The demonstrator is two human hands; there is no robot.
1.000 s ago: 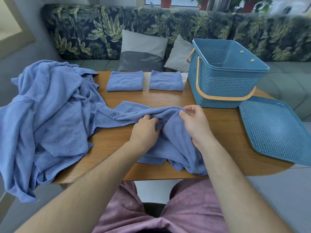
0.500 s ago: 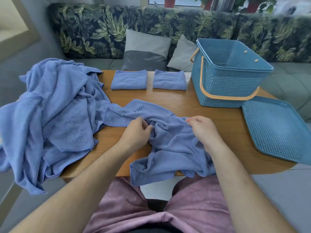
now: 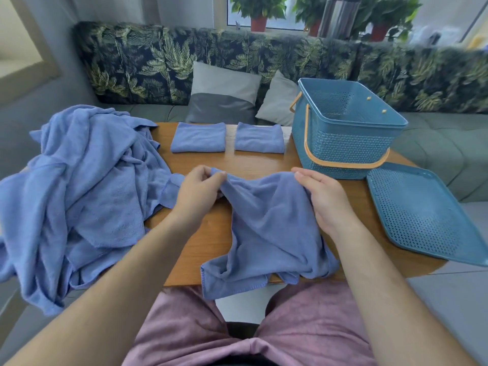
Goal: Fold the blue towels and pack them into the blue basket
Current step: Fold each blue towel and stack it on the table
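Note:
A rumpled blue towel hangs from both my hands over the near edge of the wooden table. My left hand pinches its top left corner. My right hand grips its top right edge. Two folded blue towels lie side by side at the far edge, one on the left and one on the right. The blue basket with an orange handle stands open and empty at the right back of the table. A heap of unfolded blue towels covers the table's left end.
The basket's perforated blue lid lies flat at the table's right end, overhanging the edge. Behind the table runs a leaf-patterned sofa with two grey cushions. My lap in pink shorts sits below the near edge.
Both hands lifted the towel off the table and moved apart along its top edge. It now hangs spread between them, and its printed side no longer shows.

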